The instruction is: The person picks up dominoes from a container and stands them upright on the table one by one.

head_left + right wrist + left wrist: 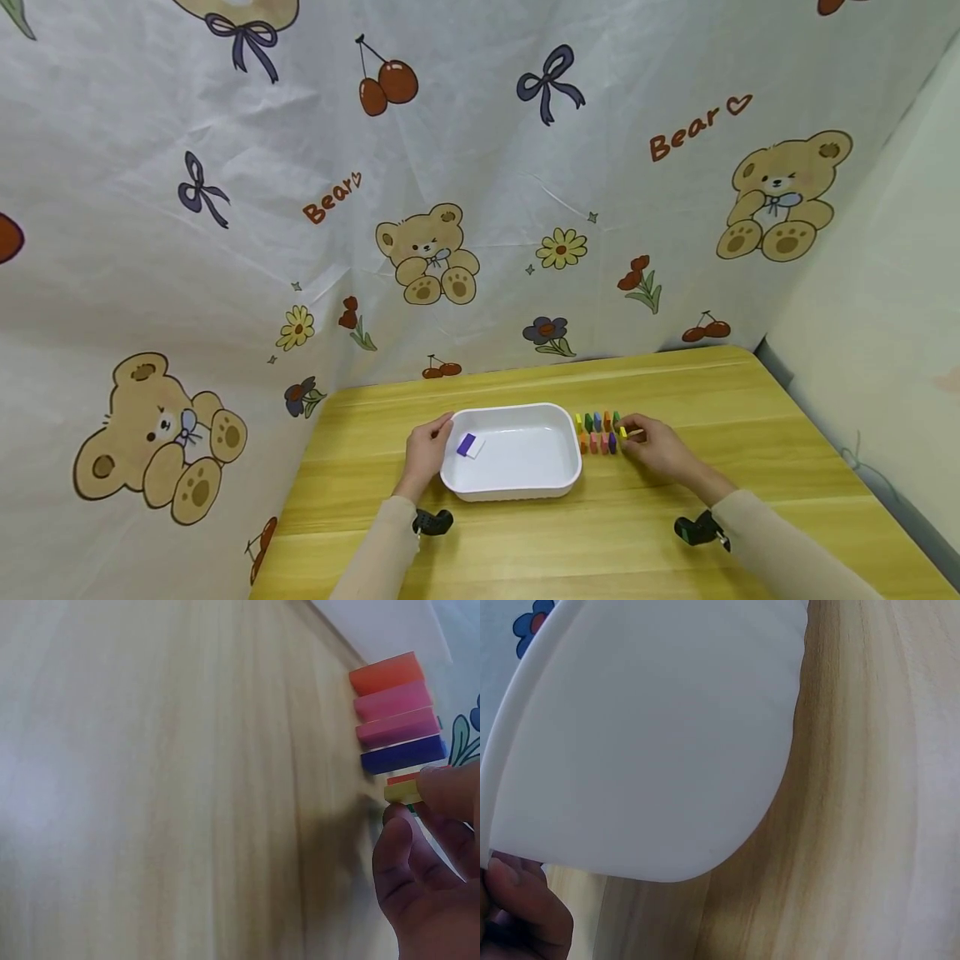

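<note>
My left hand grips the left rim of a white plastic tray, fingertips at its back left corner. A purple block and a white block lie side by side in the tray. Right of the tray, small coloured blocks stand upright in two short rows. The front row has an orange block, two pink blocks and a dark blue-purple block. At its right end my right hand pinches a yellow block between thumb and fingers; whether it touches the table is unclear.
Behind the front row, several upright blocks include yellow, green, blue and orange ones. The wooden table backs onto a hanging cloth printed with bears. A pale wall stands to the right.
</note>
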### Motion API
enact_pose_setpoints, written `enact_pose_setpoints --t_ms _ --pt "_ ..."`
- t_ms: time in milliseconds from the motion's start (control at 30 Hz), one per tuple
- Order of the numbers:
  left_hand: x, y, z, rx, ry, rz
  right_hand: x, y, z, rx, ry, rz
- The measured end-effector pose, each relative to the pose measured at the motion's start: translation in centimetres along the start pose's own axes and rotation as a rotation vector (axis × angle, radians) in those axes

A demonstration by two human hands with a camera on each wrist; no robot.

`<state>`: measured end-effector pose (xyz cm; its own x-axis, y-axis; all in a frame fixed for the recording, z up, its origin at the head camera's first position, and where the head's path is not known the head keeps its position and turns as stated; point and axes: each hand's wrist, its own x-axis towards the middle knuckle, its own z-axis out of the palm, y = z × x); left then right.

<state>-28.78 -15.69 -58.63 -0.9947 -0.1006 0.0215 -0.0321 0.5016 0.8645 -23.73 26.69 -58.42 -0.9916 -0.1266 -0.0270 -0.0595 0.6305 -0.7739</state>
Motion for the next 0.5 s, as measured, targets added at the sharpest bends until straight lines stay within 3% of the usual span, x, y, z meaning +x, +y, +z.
enact_pose_setpoints --t_ms 500 --pt "0.21 -0.01 -0.02 0.009 0.0 0.002 0.1 1.02 0.78 -0.03 0.015 -0.013"
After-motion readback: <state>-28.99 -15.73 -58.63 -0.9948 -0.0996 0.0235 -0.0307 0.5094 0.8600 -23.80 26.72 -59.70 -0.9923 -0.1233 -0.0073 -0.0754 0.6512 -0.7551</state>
